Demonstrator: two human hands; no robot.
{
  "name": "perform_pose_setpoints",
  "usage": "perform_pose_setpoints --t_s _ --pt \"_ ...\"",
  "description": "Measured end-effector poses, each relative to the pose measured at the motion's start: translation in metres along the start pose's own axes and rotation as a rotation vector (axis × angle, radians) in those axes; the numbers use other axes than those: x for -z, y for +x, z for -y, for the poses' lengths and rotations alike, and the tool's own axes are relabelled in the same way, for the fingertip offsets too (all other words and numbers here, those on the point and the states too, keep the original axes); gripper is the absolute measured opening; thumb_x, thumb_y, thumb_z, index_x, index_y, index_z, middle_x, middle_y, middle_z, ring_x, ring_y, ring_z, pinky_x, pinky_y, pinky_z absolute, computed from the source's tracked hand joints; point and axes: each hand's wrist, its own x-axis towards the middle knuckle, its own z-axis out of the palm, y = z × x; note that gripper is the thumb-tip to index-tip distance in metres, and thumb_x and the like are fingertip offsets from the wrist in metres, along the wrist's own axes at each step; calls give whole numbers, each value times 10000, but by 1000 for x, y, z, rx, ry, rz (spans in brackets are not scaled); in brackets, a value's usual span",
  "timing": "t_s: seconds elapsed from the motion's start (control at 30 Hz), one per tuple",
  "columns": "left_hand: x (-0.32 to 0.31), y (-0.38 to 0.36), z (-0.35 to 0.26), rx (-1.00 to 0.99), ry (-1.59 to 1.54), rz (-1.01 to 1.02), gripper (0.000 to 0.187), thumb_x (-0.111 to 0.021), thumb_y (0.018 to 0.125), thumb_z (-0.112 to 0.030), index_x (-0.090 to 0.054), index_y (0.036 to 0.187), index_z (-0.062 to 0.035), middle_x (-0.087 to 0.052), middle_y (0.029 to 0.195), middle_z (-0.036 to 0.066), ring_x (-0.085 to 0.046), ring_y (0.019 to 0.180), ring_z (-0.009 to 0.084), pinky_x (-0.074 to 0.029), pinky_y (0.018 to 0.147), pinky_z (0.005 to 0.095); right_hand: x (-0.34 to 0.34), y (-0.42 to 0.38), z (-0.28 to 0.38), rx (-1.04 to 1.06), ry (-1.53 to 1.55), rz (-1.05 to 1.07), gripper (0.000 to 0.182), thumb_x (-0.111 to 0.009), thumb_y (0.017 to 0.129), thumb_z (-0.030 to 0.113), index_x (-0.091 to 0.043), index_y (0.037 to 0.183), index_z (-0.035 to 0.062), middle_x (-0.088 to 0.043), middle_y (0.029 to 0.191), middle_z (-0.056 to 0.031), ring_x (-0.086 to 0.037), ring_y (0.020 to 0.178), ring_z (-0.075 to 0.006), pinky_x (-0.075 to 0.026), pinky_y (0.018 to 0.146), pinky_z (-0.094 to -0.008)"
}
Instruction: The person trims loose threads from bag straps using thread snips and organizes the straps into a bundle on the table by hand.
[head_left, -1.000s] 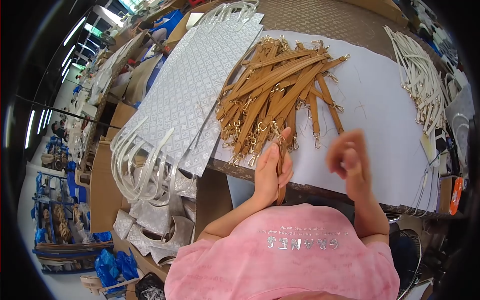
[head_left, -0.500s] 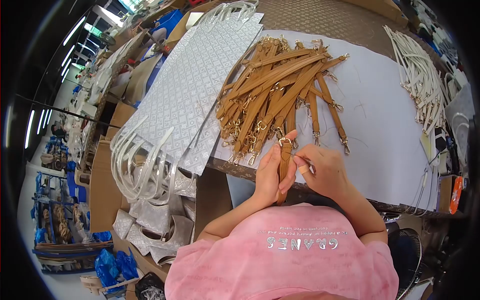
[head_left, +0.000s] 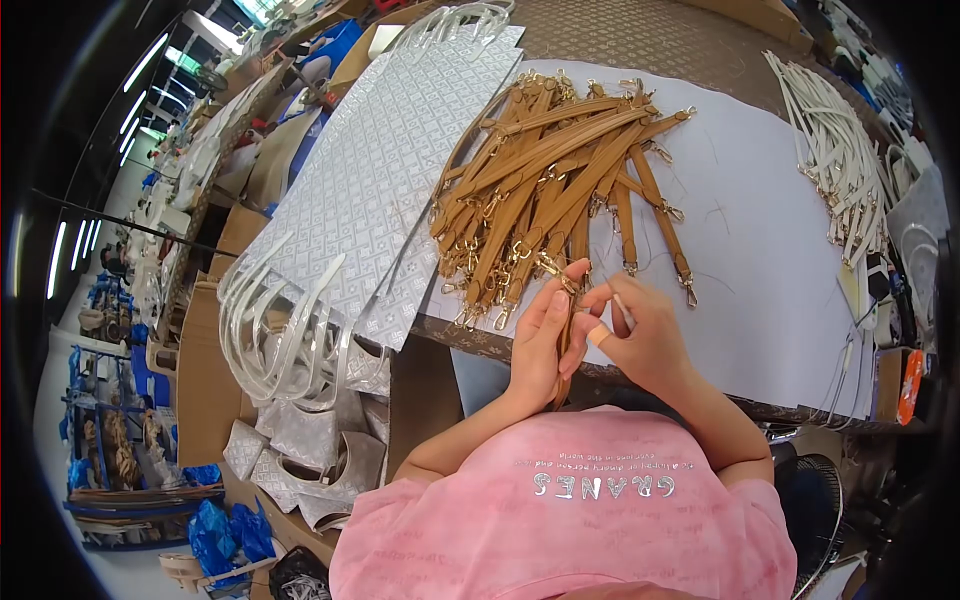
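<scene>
A brown leather strap [head_left: 565, 388] with a gold clasp [head_left: 549, 264] at its upper end stands on edge in my left hand [head_left: 537, 345], fingers and thumb closed around it. Close against its right side is my right hand [head_left: 645, 335], with a beige band around one finger. Its thumb and fingers are pinched together by the strap's upper end; what they hold is too small to make out. Just beyond both hands lies a big heap of similar brown straps [head_left: 560, 170] with gold clasps.
Silver patterned sheets [head_left: 370, 140] with clear handles cover the table's left side. White straps [head_left: 835, 160] lie at the right on the white paper [head_left: 740, 250]. Below left, a cardboard box [head_left: 205, 380] stands beside silver pieces [head_left: 310, 455]. A black fan [head_left: 808, 510] is at lower right.
The strap in my left hand has turned edge-on, its clasp now tipping left. My right hand has moved slightly up and left onto the strap; the thin pointed item seen in its fingers earlier no longer shows.
</scene>
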Motion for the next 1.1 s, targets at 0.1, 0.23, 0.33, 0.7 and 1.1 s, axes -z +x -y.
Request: perform_pose_setpoints --t_s 0.1,0.23,0.33,0.7,1.1 --pt "3 1 4 -41 35 -19 461 -404 1031 -252 -334 1421 -16 -632 848 82 -365 411 50 -290 375 175 -7 0 -2 6 -7 -9 101 -663 753 29 -599 831 20 -553 701 -12 -390 476 -86 -305 469 -256" --pt "8 1 7 -112 117 1 464 -481 1001 -178 -354 1412 -4 -647 896 90 -407 433 42 -316 393 167 -8 0 -2 -21 -6 -38 98 -654 743 19 -588 816 20 -546 707 -17 -405 483 -94 -320 471 -264" --pt "8 -1 7 -119 180 16 469 -523 976 -109 -371 1406 0 -643 887 85 -431 452 35 -335 405 165 -3 0 -4 -48 -13 -14 103 -654 745 27 -585 822 20 -551 722 -30 -453 501 -119 -372 477 -283" --pt "4 -9 -1 -323 486 -49 575 -606 868 60 -340 1362 -65 -595 803 44 -415 457 29 -312 380 168 18 6 -50 -233 201 -320 34 -604 846 11 -581 833 33 -465 643 75 -359 567 -5 -269 500 -202" --pt "2 -6 4 -249 449 -69 473 -638 854 50 -341 1194 -92 -579 766 32 -398 440 29 -283 363 175 14 -5 -14 -132 114 -107 61 -639 853 30 -582 837 45 -470 608 79 -319 527 6 -219 478 -197"
